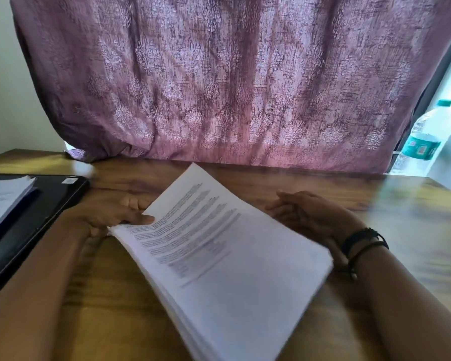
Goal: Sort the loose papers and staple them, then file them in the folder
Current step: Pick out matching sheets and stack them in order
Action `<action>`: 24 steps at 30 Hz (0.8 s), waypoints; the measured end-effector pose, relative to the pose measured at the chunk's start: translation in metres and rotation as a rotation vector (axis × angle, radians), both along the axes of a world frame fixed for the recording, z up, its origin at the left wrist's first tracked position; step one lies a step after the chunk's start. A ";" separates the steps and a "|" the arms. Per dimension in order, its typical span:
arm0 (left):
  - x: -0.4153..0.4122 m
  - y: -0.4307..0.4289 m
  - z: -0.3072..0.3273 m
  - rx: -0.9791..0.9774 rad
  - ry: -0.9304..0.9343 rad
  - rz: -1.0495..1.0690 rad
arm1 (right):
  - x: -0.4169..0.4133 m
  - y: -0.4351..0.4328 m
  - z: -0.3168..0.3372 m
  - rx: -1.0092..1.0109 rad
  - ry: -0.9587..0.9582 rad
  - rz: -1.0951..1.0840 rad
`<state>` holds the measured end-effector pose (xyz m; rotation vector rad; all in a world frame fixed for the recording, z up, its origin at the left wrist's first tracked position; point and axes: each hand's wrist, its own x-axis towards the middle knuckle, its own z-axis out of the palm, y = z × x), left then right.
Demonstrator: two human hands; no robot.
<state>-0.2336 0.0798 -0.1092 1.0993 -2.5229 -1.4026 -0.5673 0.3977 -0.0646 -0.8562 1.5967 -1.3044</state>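
Wooden and glossy, the table [102, 321] carries a thick stack of papers [219, 269] right in the middle. The stack is turned so its long side runs from ten o'clock down to four, and its top sheet is covered in printed lines. The picture is blurred around it. The person's left hand [115, 212] grips the stack at its nine o'clock corner, with the thumb [143, 219] flat on the top sheet and the other fingers curled behind the edge. The sheets fan out along that side. The right hand [310, 214] sits at three o'clock, just beside the stack's far right edge, fingers loosely bent and holding nothing I can see. Whether the tips touch the paper I cannot tell. Black bands [362, 243] circle that wrist. Off at nine o'clock lies a black folder [50, 204], apart from the stack, with a second pile of sheets [3, 199] resting on it. Behind the table hangs a purple patterned curtain [219, 74]. A clear water bottle [422, 136] with a green cap stands at two o'clock.
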 end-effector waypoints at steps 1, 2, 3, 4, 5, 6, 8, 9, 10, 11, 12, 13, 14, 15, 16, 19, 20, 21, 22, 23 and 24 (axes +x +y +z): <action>-0.005 0.025 0.014 -0.019 -0.023 -0.035 | 0.007 -0.001 0.003 0.012 -0.033 0.056; -0.012 0.046 0.025 -0.039 -0.041 -0.119 | 0.014 -0.003 0.006 0.016 -0.035 0.106; -0.019 0.064 0.034 -0.001 -0.043 -0.194 | 0.021 -0.005 0.006 0.008 -0.015 0.148; -0.026 0.079 0.044 0.077 -0.041 -0.270 | 0.029 -0.009 0.005 -0.009 0.030 0.177; -0.029 0.092 0.051 0.148 -0.030 -0.324 | 0.038 -0.012 0.003 -0.030 0.089 0.191; -0.031 0.102 0.057 0.200 -0.009 -0.370 | 0.046 -0.015 0.001 -0.060 0.153 0.187; -0.030 0.109 0.060 0.249 0.008 -0.373 | 0.058 -0.021 -0.002 -0.126 0.217 0.157; -0.030 0.108 0.058 0.258 0.016 -0.352 | 0.063 -0.023 -0.001 -0.150 0.216 0.148; -0.029 0.109 0.058 0.260 0.014 -0.341 | 0.065 -0.024 -0.001 -0.166 0.213 0.146; -0.030 0.109 0.058 0.261 0.010 -0.338 | 0.067 -0.024 0.000 -0.171 0.212 0.139; -0.031 0.111 0.059 0.265 0.012 -0.341 | 0.068 -0.023 0.001 -0.173 0.206 0.128; -0.032 0.112 0.059 0.274 0.018 -0.345 | 0.068 -0.023 0.002 -0.178 0.200 0.130; -0.032 0.113 0.060 0.282 0.020 -0.345 | 0.068 -0.023 0.001 -0.182 0.199 0.144; -0.033 0.112 0.059 0.287 0.020 -0.349 | 0.069 -0.024 0.000 -0.176 0.198 0.158; -0.033 0.111 0.059 0.290 0.014 -0.358 | 0.070 -0.024 0.000 -0.156 0.189 0.160; -0.034 0.112 0.058 0.296 0.015 -0.361 | 0.074 -0.025 0.000 -0.110 0.166 0.135; -0.034 0.113 0.059 0.304 0.023 -0.356 | 0.075 -0.025 -0.001 -0.119 0.158 0.122; -0.034 0.113 0.059 0.310 0.030 -0.352 | 0.075 -0.026 -0.001 -0.138 0.161 0.108; -0.035 0.114 0.059 0.315 0.033 -0.352 | 0.075 -0.026 0.000 -0.153 0.167 0.099; -0.034 0.113 0.059 0.314 0.034 -0.352 | 0.074 -0.026 0.002 -0.158 0.172 0.097; -0.033 0.112 0.059 0.306 0.034 -0.347 | 0.072 -0.027 0.003 -0.145 0.155 0.109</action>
